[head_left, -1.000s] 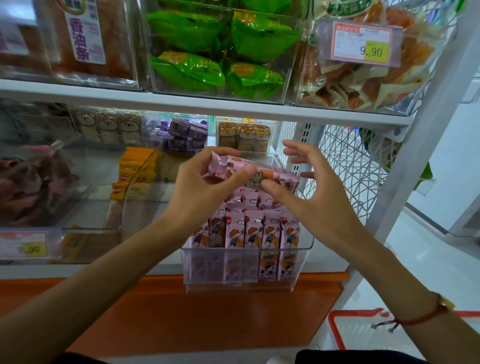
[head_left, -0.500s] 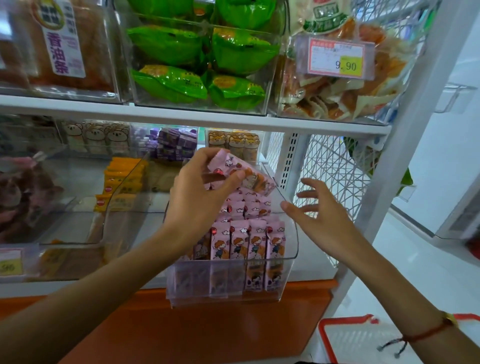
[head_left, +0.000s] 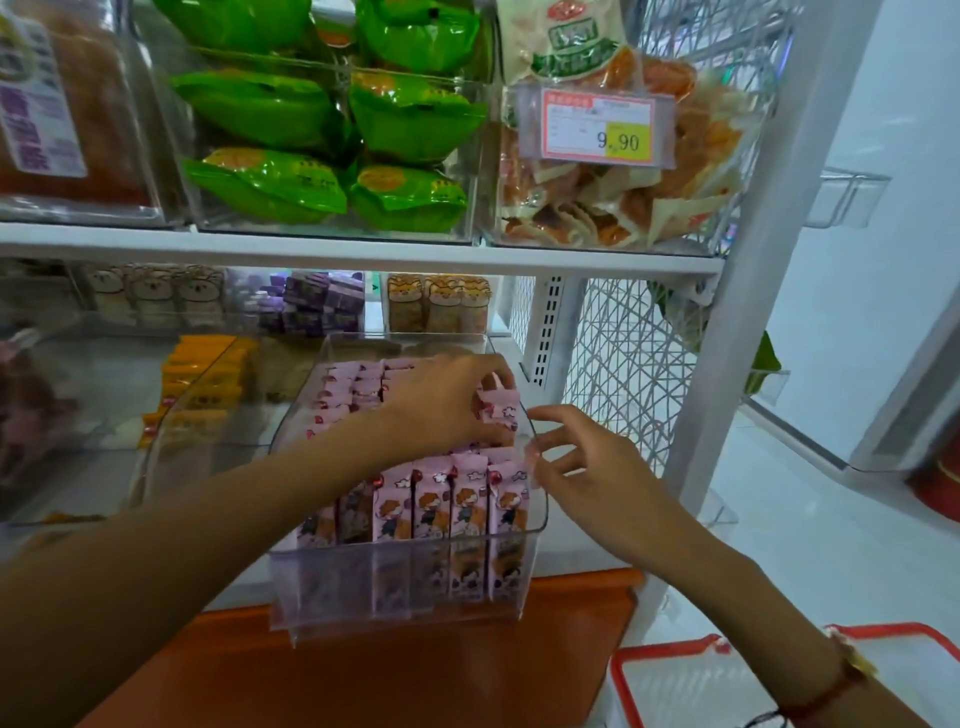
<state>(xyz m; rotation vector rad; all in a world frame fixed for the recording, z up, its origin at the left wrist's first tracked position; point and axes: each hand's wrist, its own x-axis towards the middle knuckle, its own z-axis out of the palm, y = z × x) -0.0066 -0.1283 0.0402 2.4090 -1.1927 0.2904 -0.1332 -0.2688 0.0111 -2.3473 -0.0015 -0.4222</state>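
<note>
A bin (head_left: 543, 519) sits at the front of the lower shelf (head_left: 587, 551), filled with rows of upright snack packets (head_left: 431, 509). Inside it, the left hand (head_left: 441, 405) holds a packet (head_left: 498, 408) against the right wall. The right hand (head_left: 597, 478) is just right of the bin. A basket (head_left: 670, 649) lies below, to the right.

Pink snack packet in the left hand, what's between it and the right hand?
Head view: only the clear plastic bin's right wall, between pink packet and right hand.

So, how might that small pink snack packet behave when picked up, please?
The small pink snack packet is probably light: the left hand pinches it in its fingers. Its glossy wrapper may be slippery. Its upright neighbours in the clear plastic bin might topple if nudged.
</note>
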